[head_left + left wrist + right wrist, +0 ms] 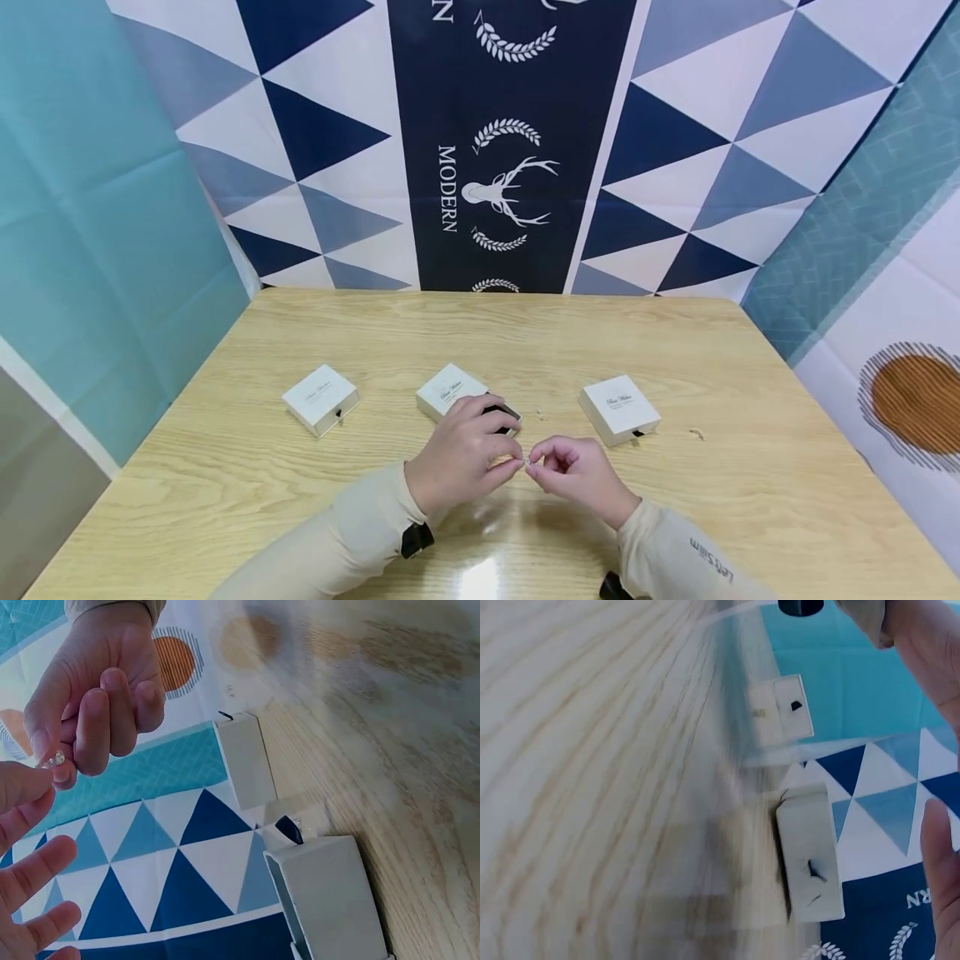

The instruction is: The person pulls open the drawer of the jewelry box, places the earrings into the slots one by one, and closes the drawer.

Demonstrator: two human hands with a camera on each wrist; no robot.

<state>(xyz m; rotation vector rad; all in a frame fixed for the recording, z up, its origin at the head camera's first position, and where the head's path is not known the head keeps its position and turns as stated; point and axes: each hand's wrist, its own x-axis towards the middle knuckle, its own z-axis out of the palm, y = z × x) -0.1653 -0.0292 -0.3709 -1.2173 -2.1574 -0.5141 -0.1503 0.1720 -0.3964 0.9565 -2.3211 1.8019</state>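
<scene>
Both hands pinch a small shiny piece [54,759] between their fingertips, above the table [337,533].
Each grip is a thumb-and-finger pinch on the same piece, left hand [467,457] and right hand [581,477] meeting there; the head view gives only a pale speck, while the left wrist view shows its glint and the left hand's other fingers spread. Just beyond the left hand, a middle box [448,390], white, shows dark at its near end; near it lies a tiny pale item [540,413]. The head view alone has all three white boxes, adding a left box [318,398] and a right box [621,407], with a small thin item [697,433] farther right. The right wrist view shows two boxes with dark tabs on their ends.
</scene>
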